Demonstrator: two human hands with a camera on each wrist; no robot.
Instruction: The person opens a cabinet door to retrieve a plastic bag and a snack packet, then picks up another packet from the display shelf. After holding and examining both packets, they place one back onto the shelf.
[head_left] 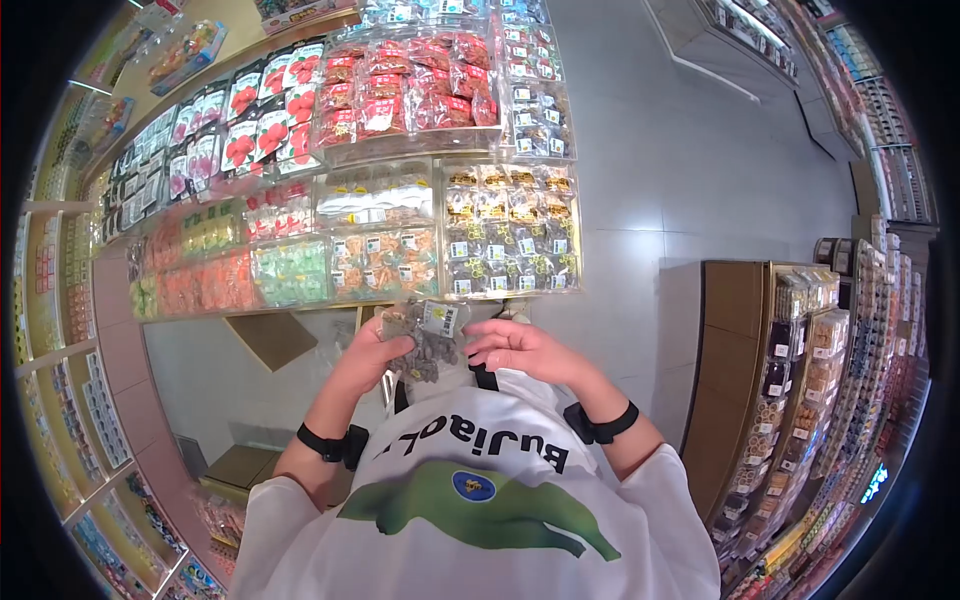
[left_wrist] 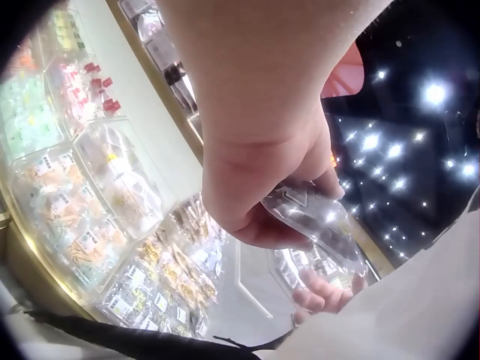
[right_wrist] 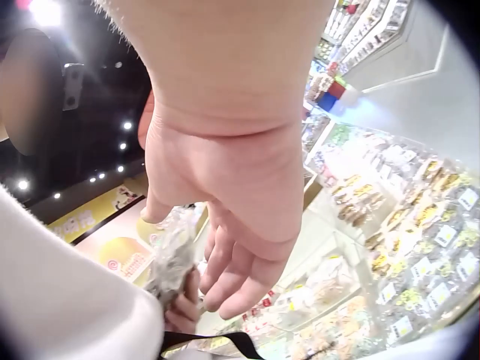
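Observation:
A clear plastic packet of dark, lumpy pieces with a white printed label (head_left: 432,345) is held up in front of the chest in the head view. My left hand (head_left: 368,352) grips its left side, thumb lying over the front. At the packet's right edge is my right hand (head_left: 530,350), with its fingers loosely extended. The left wrist view shows the shiny packet (left_wrist: 319,221) between left thumb and fingers. In the right wrist view, the right hand (right_wrist: 225,180) hangs beside the packet (right_wrist: 172,255), its fingers relaxed and apart.
Directly ahead stands a display counter with bins of bagged snacks (head_left: 385,262), dark packets (head_left: 495,262) and red packets (head_left: 385,85). A brown-sided shelf unit (head_left: 735,300) rises on the right. Grey floor (head_left: 630,190) runs between them; stocked wall shelves (head_left: 75,370) line the left.

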